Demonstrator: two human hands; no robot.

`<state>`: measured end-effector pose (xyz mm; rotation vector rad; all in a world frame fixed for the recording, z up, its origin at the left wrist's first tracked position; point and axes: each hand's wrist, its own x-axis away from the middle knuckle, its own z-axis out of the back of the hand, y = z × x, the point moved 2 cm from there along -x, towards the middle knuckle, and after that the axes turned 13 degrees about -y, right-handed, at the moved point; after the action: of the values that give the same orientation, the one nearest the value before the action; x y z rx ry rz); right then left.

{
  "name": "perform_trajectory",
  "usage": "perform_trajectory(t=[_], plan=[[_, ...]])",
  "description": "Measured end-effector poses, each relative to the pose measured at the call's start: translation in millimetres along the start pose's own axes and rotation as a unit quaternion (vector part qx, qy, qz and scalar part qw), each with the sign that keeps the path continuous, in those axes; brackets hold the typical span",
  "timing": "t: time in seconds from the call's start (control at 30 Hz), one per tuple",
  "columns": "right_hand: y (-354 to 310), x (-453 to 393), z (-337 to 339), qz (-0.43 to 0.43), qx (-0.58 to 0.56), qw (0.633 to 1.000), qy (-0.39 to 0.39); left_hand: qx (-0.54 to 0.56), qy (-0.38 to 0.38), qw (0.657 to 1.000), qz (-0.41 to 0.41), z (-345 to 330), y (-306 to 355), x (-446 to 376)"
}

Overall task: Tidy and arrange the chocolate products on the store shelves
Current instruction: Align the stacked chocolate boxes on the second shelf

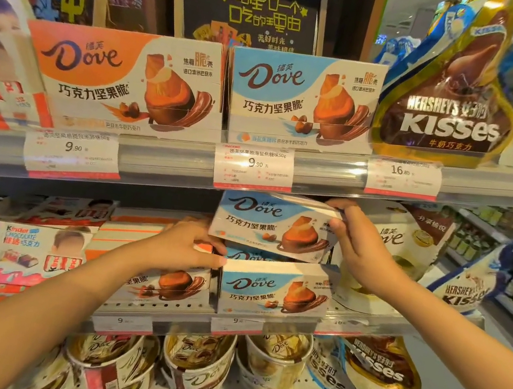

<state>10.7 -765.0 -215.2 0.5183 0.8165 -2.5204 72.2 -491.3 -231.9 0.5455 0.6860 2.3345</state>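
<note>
A blue Dove box [263, 226] is lifted and tilted above the middle shelf, just under the upper shelf's edge. My right hand [358, 245] grips its right end, thumb on top. My left hand [188, 247] lies on the stack below, fingers stretched toward the gap beside the blue Dove boxes [272, 293] standing there. An orange Dove box [172, 282] sits under my left wrist, partly hidden. On the upper shelf stand an orange Dove box [125, 77] and a blue Dove box [301, 100].
Hershey's Kisses bags [446, 107] fill the upper right and another [466, 290] hangs at right. Kinder boxes [18, 249] occupy the middle shelf's left. Dove tubs [196, 364] crowd the bottom shelf. Price tags [253, 166] line the shelf rail [165, 162].
</note>
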Motion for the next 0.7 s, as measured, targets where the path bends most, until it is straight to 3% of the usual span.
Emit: perform_trajectory(t=[0.23, 0.4, 0.6, 0.7], plan=[[9, 9, -9, -0.007, 0.0, 0.999, -0.051, 0.02, 0.001, 1.0, 0.012, 0, -4, -1], [13, 11, -3, -0.027, 0.027, 0.995, -0.09, 0.025, 0.045, 0.999, 0.011, -1, -3, 2], [-2, 12, 0, -0.023, 0.063, 0.988, -0.142, 0.046, 0.101, 0.991, -0.07, -8, 3, 8], [-9, 8, -6, -0.028, 0.061, 0.987, -0.145, -0.01, 0.104, 0.989, -0.101, -10, 9, 6]])
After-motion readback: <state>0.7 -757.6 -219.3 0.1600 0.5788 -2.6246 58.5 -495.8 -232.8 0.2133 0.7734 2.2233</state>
